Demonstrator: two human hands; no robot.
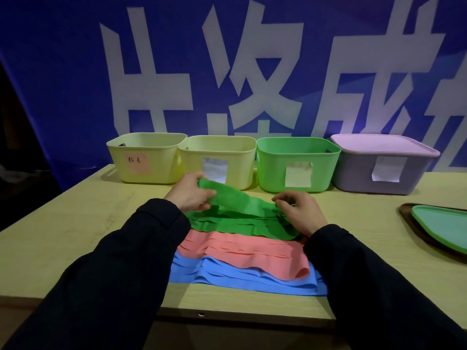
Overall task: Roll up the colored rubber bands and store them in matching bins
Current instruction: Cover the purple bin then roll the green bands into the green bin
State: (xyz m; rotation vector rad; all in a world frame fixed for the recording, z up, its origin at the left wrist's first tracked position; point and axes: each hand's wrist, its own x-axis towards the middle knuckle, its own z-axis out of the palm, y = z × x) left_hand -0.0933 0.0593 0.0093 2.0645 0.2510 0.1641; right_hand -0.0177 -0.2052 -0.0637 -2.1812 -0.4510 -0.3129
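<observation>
A green rubber band (235, 199) is lifted off the top of a pile on the table, stretched between both hands. My left hand (188, 194) pinches its left end, and my right hand (299, 213) pinches its right end. Under it lie more green bands (227, 224), then pink bands (250, 251), then blue bands (227, 276) nearest me. Along the back stand a yellow bin with a pink label (145, 157), a second yellow bin (217, 157), a green bin (295, 162) and a grey bin with a pink lid (381, 164).
The wooden table (83, 218) ends close to me at its front edge. A green lid on a dark tray (439, 226) lies at the right edge. A blue banner with large white characters hangs behind the bins.
</observation>
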